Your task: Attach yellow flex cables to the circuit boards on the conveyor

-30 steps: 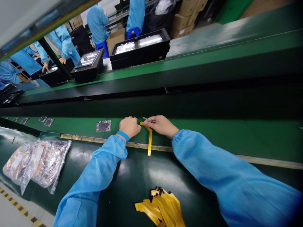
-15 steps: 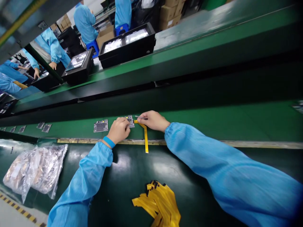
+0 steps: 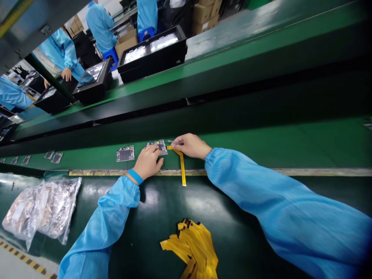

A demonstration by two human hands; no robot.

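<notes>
A circuit board (image 3: 163,145) lies on the green belt with a yellow flex cable (image 3: 183,166) at its right edge. The cable bends and hangs over the belt's front edge; whether it is joined to the board is too small to tell. My left hand (image 3: 148,162), with a blue wrist strap, rests its fingertips on the board's left part, thumb apart from the fingers. In my right hand (image 3: 193,145) is a thin grey tool like tweezers (image 3: 176,142), pinched just above the cable's board end. Another circuit board (image 3: 125,154) sits to the left.
Several small boards (image 3: 57,157) lie farther left on the belt. A pile of yellow flex cables (image 3: 200,248) is on the near table, clear plastic bags (image 3: 43,211) at left. Black trays (image 3: 154,54) stand on the far ledge, where people in blue work.
My left thumb has come away from the board while the fingertips stay on it. My right hand still holds the tool by the cable. The whole view has shifted slightly.
</notes>
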